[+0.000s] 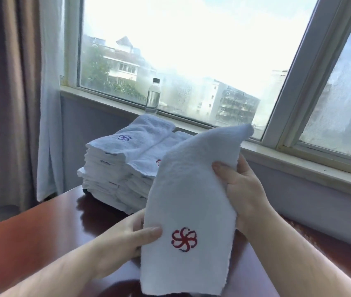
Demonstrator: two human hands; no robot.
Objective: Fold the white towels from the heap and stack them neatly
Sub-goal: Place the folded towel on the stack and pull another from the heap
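The left hand (127, 236) is closed on the lower left edge of the towel (191, 189), with the thumb laid across the front face and the fingers hidden behind. The towel is held upright above the table, in front of the stack, with its red emblem facing the camera. Its right edge is gripped higher up by the right hand (243, 189), thumb in front and fingers curled behind.

The towel is judged light, soft and limp. The free top corner stands in a floppy peak, and anything left unsupported would be expected to sag. It is best held at edges and corners, pinched through both layers so that the fold is kept aligned. The terry pile should give a secure grip.

A brown curtain (5, 93) hangs at the far left. The table (31, 243) is glossy reddish wood. The stack (116, 163) of folded towels is set at its far end, fairly square. A bottle (153, 97) stands on the sill (298, 155) behind the stack, below the window (191, 50).
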